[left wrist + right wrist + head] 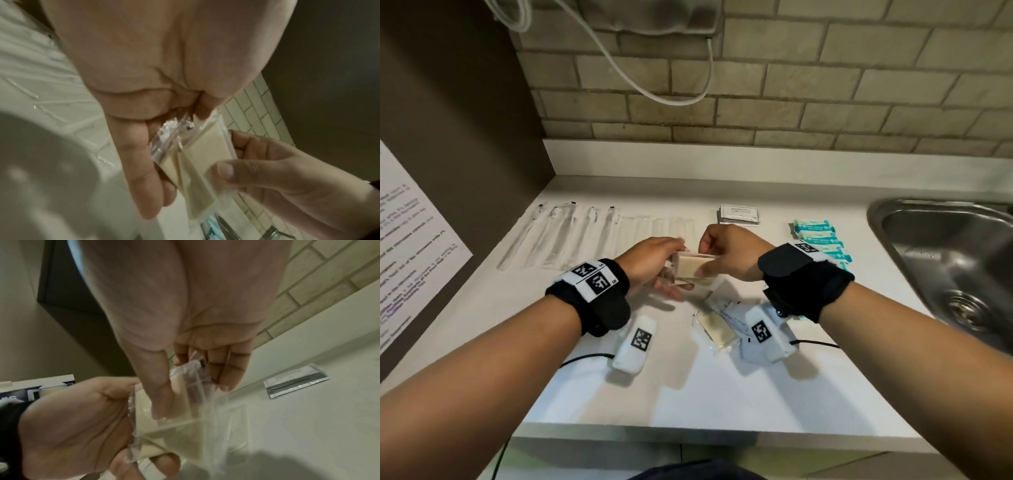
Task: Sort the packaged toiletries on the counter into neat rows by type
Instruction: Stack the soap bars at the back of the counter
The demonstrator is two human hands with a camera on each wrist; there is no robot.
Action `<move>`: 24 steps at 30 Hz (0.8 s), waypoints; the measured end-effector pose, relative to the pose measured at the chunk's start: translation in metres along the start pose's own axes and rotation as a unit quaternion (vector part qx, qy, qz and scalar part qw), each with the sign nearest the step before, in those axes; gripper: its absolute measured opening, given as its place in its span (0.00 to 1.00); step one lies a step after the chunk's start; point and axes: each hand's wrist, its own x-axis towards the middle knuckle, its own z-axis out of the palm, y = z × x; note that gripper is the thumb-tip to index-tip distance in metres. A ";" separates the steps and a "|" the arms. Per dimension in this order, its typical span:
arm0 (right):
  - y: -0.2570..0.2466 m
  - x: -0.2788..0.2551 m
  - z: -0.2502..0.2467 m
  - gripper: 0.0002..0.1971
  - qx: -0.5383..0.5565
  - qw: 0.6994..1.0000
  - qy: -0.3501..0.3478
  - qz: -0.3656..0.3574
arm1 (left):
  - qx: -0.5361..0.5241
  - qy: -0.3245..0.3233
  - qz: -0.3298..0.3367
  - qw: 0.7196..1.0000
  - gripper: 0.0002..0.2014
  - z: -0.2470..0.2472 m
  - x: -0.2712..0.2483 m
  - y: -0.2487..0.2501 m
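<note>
Both hands meet above the middle of the white counter [688,394] around a small stack of clear-wrapped cream packets [693,269]. My left hand [671,270] cups the stack from below and the left, fingers curled under it. My right hand [705,255] pinches its right end between thumb and fingers. In the left wrist view the cream packets [205,154] fan slightly between the two hands. The right wrist view has my thumb lying across the packets [179,418]. One more cream packet [717,329] lies loose on the counter beneath my right wrist.
Along the back lie clear-wrapped toothbrushes [558,236], clear flat packets [654,226], a pile of white shampoo sachets [739,214] and teal packets [822,245]. A steel sink [945,260] is at the right. A dark panel with a printed notice [410,246] stands left.
</note>
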 end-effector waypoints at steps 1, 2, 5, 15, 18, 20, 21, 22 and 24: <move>0.002 0.000 0.000 0.15 0.000 1.000 0.012 0.006 | -0.019 -0.017 -0.009 1.000 0.27 0.001 0.001 -0.002; 0.004 0.000 0.002 0.16 -0.006 1.000 0.024 0.013 | -0.015 -0.032 -0.011 0.999 0.31 0.001 0.001 -0.002; 0.007 -0.007 0.009 0.20 -0.035 0.998 0.053 0.023 | 0.055 -0.063 0.003 0.997 0.23 0.003 0.000 -0.004; 0.024 -0.050 0.042 0.19 -0.207 0.973 -0.068 0.080 | 0.142 -0.047 0.016 0.989 0.08 -0.014 0.013 -0.001; 0.022 -0.057 0.061 0.21 -0.260 0.961 -0.072 0.062 | 0.154 -0.049 0.018 0.987 0.09 -0.017 0.015 0.003; 0.018 -0.057 0.065 0.19 -0.274 0.958 -0.063 0.061 | 0.168 -0.046 0.029 0.984 0.08 -0.016 0.018 0.003; 0.016 -0.056 0.066 0.19 -0.266 0.960 -0.062 0.061 | 0.170 -0.044 0.033 0.984 0.07 -0.015 0.018 0.003; 0.015 -0.054 0.067 0.18 -0.254 0.963 -0.065 0.062 | 0.174 -0.045 0.033 0.983 0.06 -0.014 0.018 0.002; 0.012 -0.050 0.068 0.16 -0.239 0.966 -0.081 0.063 | 0.191 -0.053 0.036 0.979 0.06 -0.013 0.018 0.000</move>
